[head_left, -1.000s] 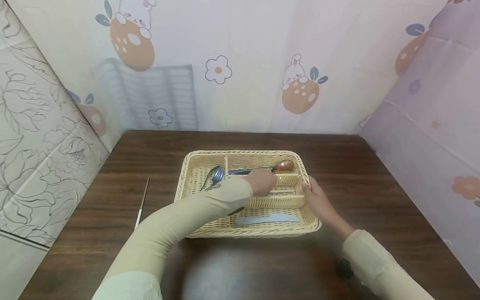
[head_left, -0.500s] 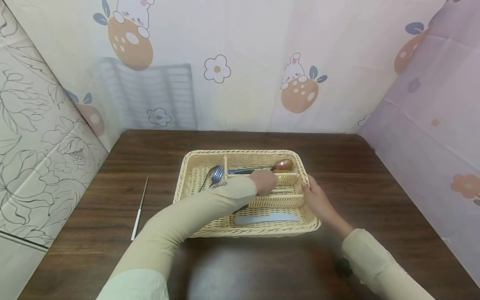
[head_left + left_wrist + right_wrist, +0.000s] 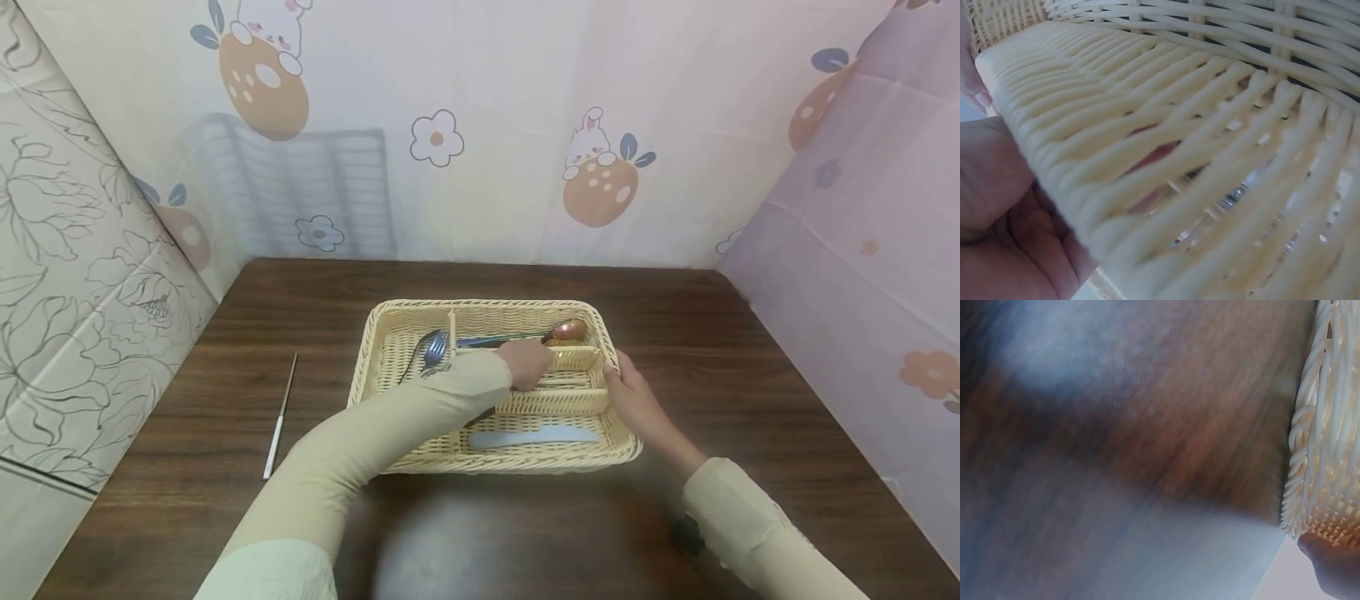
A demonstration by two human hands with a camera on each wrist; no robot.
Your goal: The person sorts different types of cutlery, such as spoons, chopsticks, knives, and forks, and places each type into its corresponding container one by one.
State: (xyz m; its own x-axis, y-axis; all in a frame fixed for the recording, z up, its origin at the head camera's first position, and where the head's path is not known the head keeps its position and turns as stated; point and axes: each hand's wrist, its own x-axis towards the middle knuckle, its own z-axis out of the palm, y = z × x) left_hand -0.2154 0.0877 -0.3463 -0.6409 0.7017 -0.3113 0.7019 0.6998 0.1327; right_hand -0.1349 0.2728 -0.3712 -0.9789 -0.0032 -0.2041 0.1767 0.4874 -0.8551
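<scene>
A cream woven cutlery basket (image 3: 487, 467) with several compartments stands on the dark wooden table. My right hand (image 3: 641, 404) grips its right end, thumb (image 3: 1316, 547) over the rim. My left hand (image 3: 528, 364) reaches down into the middle compartment, between two dividers. In the left wrist view its fingers (image 3: 1035, 244) look curled beside a woven divider (image 3: 1104, 119); whatever they may hold is hidden. Shiny pieces show through the weave. A blue fork (image 3: 435, 350) lies in the left compartment, a copper-coloured spoon (image 3: 572, 330) in the back one, a pale blue knife (image 3: 534, 437) in the front one.
A slim stick with a white handle and metal upper part (image 3: 278, 425) lies on the table left of the basket. My left forearm (image 3: 382, 433) crosses the basket's front left and covers part of it. Patterned cloth walls (image 3: 480, 192) enclose the table at the back and sides.
My left hand and forearm have shifted very slightly right, showing more of the white-handled stick. The right hand and the basket stay in place.
</scene>
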